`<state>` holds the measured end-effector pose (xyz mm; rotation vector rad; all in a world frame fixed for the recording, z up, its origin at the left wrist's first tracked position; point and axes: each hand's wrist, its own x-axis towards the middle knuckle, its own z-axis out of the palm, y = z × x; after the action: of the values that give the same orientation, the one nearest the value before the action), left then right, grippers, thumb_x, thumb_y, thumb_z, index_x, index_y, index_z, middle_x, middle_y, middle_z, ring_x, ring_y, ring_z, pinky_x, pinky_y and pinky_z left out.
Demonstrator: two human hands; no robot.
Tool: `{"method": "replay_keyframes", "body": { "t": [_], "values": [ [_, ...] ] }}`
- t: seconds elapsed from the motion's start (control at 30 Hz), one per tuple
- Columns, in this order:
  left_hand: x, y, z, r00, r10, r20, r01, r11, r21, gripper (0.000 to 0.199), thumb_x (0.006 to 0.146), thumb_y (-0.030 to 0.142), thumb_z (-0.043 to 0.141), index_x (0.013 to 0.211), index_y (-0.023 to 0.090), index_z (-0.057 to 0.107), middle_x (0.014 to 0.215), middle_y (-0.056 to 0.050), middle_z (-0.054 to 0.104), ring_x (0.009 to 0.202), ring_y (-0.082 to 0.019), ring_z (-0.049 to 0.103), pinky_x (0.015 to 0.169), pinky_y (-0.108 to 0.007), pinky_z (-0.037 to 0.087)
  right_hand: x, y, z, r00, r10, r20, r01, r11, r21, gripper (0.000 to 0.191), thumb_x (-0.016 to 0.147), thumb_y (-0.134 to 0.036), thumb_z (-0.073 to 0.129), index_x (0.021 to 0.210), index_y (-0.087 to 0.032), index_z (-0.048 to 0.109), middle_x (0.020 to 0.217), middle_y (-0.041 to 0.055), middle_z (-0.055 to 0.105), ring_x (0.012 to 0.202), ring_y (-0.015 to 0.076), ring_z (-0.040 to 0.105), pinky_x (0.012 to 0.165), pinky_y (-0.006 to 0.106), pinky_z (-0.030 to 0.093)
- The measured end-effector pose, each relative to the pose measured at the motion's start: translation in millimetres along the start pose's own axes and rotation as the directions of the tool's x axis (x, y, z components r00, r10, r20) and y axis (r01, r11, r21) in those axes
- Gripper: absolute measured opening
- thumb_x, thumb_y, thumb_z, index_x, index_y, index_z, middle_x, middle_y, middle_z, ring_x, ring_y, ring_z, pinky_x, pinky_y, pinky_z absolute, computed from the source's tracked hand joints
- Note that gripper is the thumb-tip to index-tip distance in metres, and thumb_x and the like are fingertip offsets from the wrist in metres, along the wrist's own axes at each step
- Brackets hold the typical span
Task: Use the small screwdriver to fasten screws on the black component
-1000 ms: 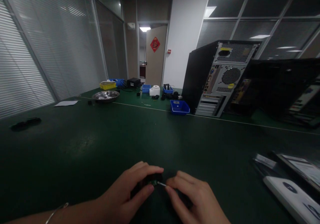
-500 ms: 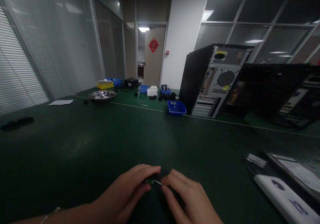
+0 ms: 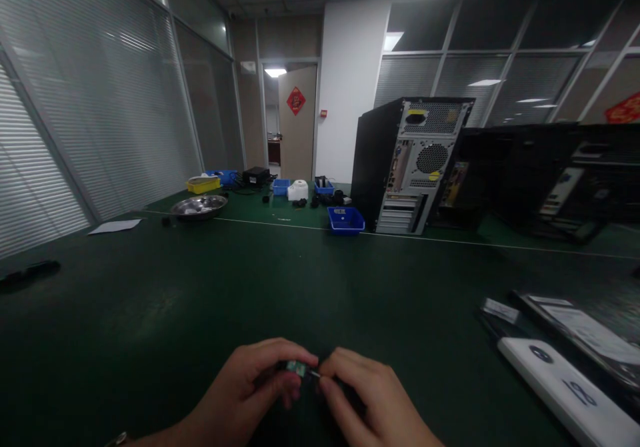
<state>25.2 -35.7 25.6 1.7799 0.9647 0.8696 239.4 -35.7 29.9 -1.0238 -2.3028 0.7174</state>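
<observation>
Green board [image 3: 297,368]: my left hand [image 3: 254,379] pinched it.
My right hand [image 3: 367,386] gripped a pin [image 3: 315,374] beside it; work seemed unfinished.

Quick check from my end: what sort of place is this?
Probably an electronics workroom: a computer tower stands on the green table, a blue bin sits beside the tower, and the left hand holds a small green piece, possibly a circuit board.
</observation>
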Motion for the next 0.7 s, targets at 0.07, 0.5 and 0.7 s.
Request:
{"method": "replay_keyframes", "body": {
  "t": [0.07,0.5,0.7],
  "values": [
    [1.3,0.4,1.0,1.0,-0.009,-0.011,0.009,0.998,-0.057,0.029,0.091,0.043,0.057,0.103,0.023,0.073,0.086,-0.005,0.068,0.064,-0.015,0.06,0.062,-0.024,0.049,0.1,0.6,1.0,1.0,-0.005,-0.008,0.005,1.0,0.017,0.023,0.094,-0.018,0.045,0.085,-0.019,0.066,0.08,0.0041,0.069,0.072,0.0162,0.066,0.066,0.022,0.048],
    [5.7,4.4,3.5,0.982,-0.176,-0.069,0.161,0.97,-0.181,0.027,0.081,0.041,0.069,0.097,0.021,0.077,0.071,-0.002,0.07,0.067,-0.019,0.061,0.067,-0.027,0.048,-5.6,-8.4,2.5,0.98,0.014,-0.199,-0.011,1.0,0.014,0.017,0.091,-0.019,0.054,0.083,-0.019,0.069,0.073,-0.0003,0.07,0.068,0.0142,0.065,0.064,0.019,0.044],
    [10.8,7.5,4.0,0.986,-0.126,-0.113,0.09,0.956,-0.279,0.027,0.077,0.035,0.071,0.094,0.014,0.075,0.074,-0.004,0.07,0.067,-0.018,0.059,0.067,-0.029,0.046,-5.3,-11.1,-0.5,0.984,-0.003,-0.179,0.017,0.997,0.076,0.022,0.096,-0.023,0.048,0.085,-0.018,0.067,0.081,0.003,0.069,0.078,0.018,0.064,0.073,0.026,0.045]
  ]
}}
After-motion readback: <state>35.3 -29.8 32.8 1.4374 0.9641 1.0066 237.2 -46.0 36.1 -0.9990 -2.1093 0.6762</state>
